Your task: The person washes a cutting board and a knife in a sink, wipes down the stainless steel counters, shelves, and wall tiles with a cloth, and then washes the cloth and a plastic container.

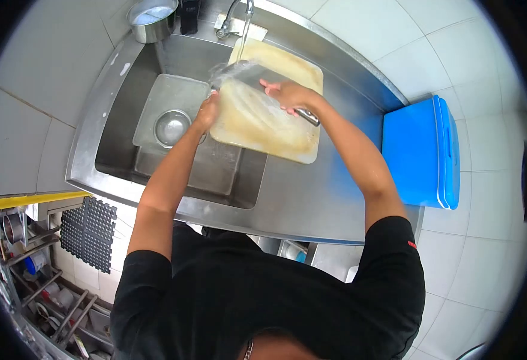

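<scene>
A large knife lies slantwise across a worn, yellowed cutting board (269,135), its grey blade (252,77) partly blurred by splashing water. My right hand (290,96) is closed on the knife near the handle (308,116), which sticks out under my wrist. My left hand (208,111) is closed at the left edge of the board, beside the sink basin; its fingertips are partly hidden. Water runs from the faucet (246,13) onto the blade and board. The board overlaps the sink's right rim and the steel counter.
In the steel sink (209,171) are a translucent tray (158,99) and a round metal bowl (172,128). A metal pot (153,21) stands at the back left corner. On the right is a blue cooler (416,153). A rack (53,288) of kitchenware stands lower left.
</scene>
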Demonstrator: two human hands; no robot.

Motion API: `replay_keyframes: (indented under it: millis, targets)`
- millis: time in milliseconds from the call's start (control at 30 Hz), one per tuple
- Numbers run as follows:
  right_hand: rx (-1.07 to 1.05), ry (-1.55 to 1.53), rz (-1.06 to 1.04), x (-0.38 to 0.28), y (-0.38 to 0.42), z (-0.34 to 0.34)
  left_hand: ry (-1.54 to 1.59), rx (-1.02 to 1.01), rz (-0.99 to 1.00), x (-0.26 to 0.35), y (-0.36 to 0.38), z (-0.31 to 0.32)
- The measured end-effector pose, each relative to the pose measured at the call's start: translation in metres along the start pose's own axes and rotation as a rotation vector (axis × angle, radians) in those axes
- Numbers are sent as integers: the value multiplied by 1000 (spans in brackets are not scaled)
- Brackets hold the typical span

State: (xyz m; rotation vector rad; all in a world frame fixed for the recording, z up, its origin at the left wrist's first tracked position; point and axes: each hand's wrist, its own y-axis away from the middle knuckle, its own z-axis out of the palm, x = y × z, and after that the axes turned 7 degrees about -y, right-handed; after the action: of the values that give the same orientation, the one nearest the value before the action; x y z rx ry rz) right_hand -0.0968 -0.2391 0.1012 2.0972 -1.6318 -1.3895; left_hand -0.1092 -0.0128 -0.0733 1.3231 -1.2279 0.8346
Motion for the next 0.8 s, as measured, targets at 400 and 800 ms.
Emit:
replay_keyframes:
  millis: [400, 800]
  targets:
    - [33, 23, 495, 40, 212, 42, 275, -181, -17, -23, -37, 6]
    - [68, -77, 142, -5, 11, -12, 661, -217, -224, 11, -11, -7]
